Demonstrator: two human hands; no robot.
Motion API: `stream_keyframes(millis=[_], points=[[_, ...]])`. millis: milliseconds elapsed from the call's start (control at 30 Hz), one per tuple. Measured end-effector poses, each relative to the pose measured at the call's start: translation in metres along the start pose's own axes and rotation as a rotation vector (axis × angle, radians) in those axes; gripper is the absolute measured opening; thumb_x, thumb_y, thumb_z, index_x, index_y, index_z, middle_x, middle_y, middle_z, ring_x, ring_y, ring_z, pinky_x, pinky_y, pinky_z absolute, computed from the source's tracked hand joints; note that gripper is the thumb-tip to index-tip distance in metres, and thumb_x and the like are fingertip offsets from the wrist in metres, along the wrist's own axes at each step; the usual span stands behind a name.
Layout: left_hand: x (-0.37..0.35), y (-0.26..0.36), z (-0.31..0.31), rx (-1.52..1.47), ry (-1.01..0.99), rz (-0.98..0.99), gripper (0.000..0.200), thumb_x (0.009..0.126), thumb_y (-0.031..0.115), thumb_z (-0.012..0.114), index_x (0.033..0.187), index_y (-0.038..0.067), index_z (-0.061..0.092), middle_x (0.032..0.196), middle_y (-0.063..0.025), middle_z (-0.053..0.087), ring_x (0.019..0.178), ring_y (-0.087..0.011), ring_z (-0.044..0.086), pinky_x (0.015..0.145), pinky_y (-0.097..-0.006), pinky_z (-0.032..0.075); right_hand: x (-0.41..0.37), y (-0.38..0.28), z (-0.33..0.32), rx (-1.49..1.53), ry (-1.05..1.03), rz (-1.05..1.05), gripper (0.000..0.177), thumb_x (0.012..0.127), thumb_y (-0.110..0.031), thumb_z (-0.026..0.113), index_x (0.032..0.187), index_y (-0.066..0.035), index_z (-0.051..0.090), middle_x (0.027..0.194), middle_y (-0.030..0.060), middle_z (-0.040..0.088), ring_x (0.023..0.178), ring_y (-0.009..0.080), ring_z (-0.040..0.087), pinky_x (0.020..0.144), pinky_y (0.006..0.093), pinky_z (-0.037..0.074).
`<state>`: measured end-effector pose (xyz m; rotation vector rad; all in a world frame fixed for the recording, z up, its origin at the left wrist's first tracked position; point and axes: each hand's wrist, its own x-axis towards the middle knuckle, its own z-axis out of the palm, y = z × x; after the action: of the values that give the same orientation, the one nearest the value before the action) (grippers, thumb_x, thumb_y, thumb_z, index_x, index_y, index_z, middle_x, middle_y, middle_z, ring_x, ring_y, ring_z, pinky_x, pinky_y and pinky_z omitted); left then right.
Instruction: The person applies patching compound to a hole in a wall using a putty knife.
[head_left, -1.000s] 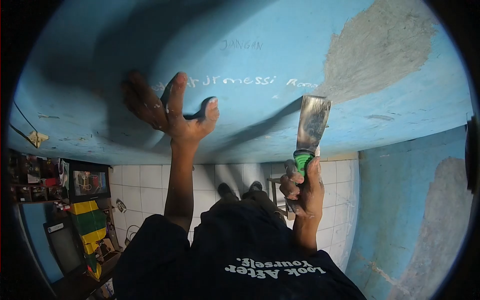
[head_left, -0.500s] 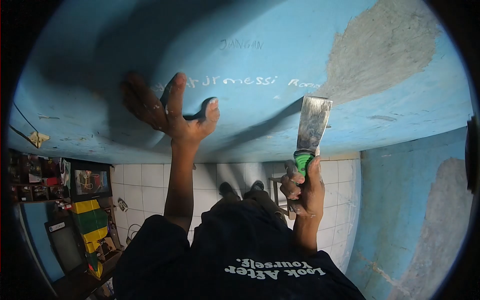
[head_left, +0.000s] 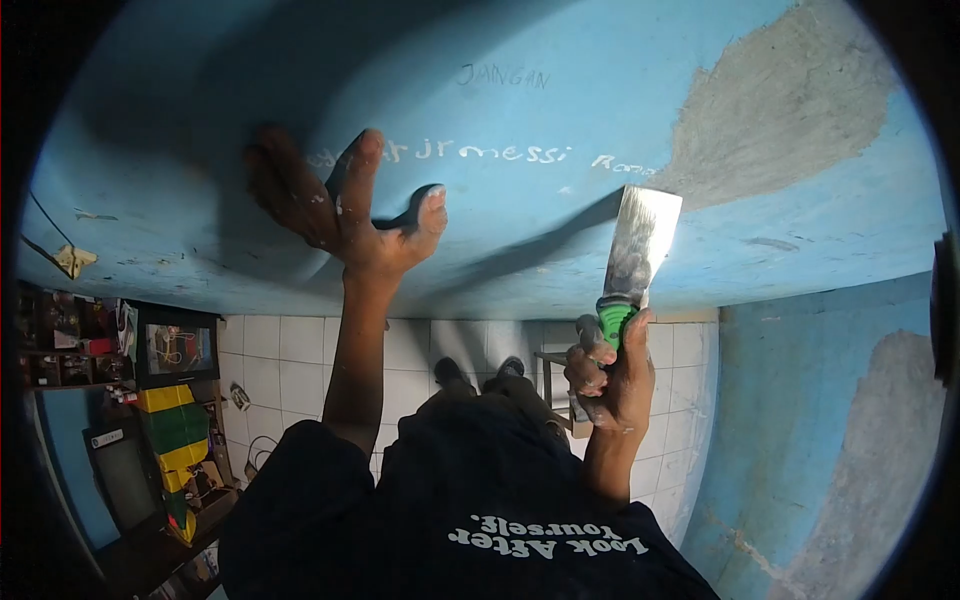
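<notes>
My right hand is wrapped round the green handle of a scraper. Its wide metal blade points up, with the edge at the blue wall, beside the lower left corner of a bare grey patch. Spread against the same wall, my left hand holds nothing, its fingers apart and partly over white handwriting. Pale specks dot the fingers of both hands. A darker scrawled word stands higher on the wall.
Below are white floor tiles and a small wooden stool near my feet. A cluttered shelf and a television stand at left. At right, another blue wall carries a second grey patch.
The view has shifted slightly, so the wall writing and grey patch sit a little further right. The scraper's blade has tilted a little and shines brighter. Both hands keep their grip and pose.
</notes>
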<state>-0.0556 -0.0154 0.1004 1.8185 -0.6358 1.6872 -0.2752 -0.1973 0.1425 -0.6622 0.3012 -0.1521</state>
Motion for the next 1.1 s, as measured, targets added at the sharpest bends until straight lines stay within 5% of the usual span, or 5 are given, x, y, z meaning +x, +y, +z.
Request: stream_keyframes(millis=[500,600,667,1100], points=[[0.003,0.005,-0.003,0.029,-0.003,0.027,0.064,0.083,0.058,0.059,0.138,0.027,0.048,0.153,-0.0283,0.028,0.144,-0.048,0.019,0.112,-0.068,0.01,-0.003,0.0,-0.002,-0.016,0.029,0.007,0.041,0.102,-0.051,0.042,0.094,-0.011,0.044,0.066,-0.003,0.039,0.044,0.0033,0.031,0.034,0.0168,0.026],[-0.006,0.003,-0.005,-0.078,-0.064,-0.107,0.065,0.083,0.058,0.059,0.139,0.027,0.047,0.154,-0.0284,0.027,0.144,-0.0482,0.019,0.112,-0.0677,0.01,-0.004,0.002,-0.004,0.022,0.062,0.03,0.039,0.101,-0.05,0.043,0.096,-0.012,0.044,0.067,-0.0031,0.04,0.045,0.0035,0.032,0.035,0.0165,0.027],[0.016,0.008,-0.005,0.038,0.005,0.052,0.066,0.082,0.058,0.06,0.139,0.027,0.046,0.153,-0.0287,0.028,0.144,-0.0483,0.019,0.112,-0.0676,0.01,-0.005,0.002,-0.008,-0.026,0.099,0.013,0.039,0.101,-0.05,0.043,0.097,-0.012,0.045,0.068,-0.0031,0.04,0.045,0.0036,0.032,0.036,0.0163,0.027],[0.016,0.008,-0.005,0.047,0.019,0.056,0.064,0.083,0.059,0.058,0.138,0.027,0.048,0.153,-0.0286,0.029,0.143,-0.0489,0.021,0.111,-0.0685,0.012,-0.006,0.002,-0.004,-0.024,0.081,-0.04,0.038,0.102,-0.049,0.042,0.099,-0.011,0.044,0.068,-0.0025,0.041,0.044,0.0034,0.031,0.035,0.0162,0.029]])
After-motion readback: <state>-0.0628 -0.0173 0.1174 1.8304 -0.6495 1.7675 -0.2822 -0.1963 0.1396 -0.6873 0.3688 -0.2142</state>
